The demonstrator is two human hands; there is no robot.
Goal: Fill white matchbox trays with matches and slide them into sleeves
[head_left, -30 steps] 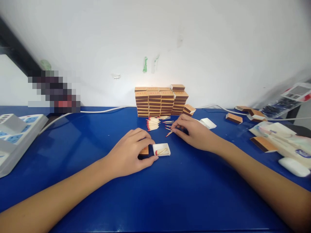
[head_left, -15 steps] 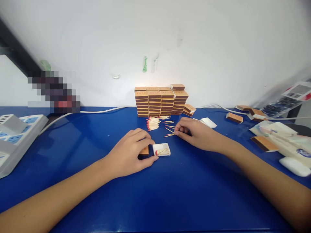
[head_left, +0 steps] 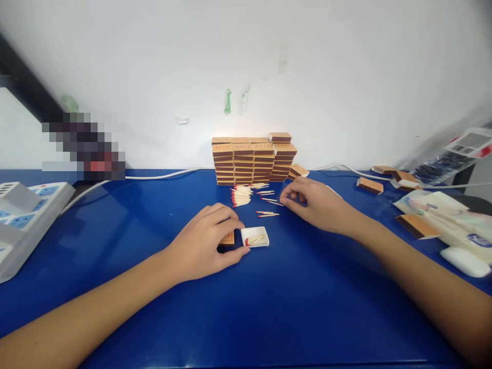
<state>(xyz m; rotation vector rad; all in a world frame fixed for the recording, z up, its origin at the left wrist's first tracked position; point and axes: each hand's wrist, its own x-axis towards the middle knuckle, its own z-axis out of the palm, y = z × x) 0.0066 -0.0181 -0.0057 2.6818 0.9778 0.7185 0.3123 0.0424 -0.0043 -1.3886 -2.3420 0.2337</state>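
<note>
My left hand (head_left: 209, 238) curls around a matchbox, its fingers and thumb at both sides. Under the palm shows the orange matchbox cover (head_left: 228, 239). The white inner tray (head_left: 265, 230) sticks out to the right, with several red-tipped matches (head_left: 257, 240) lying in it. My right hand (head_left: 307, 202) is closed in a pinch, its fingertips at the tail end of a match (head_left: 273, 203) on the blue table. Nearer to the tray lie a few loose matches (head_left: 268, 214). Behind them is a heap of matches (head_left: 242, 196), heads to the left.
A stack of matchboxes (head_left: 244, 161) stands against the white wall. More matchboxes (head_left: 369, 185) lie at right, beside a tissue pack (head_left: 457, 225) and a white rounded object (head_left: 466, 262). A power strip (head_left: 46, 205) sits at left; a white cable (head_left: 165, 177) runs along the wall.
My right hand has drawn slightly up and right, away from the nearer loose matches, which now lie free. The left hand and the tray have stayed in place.
</note>
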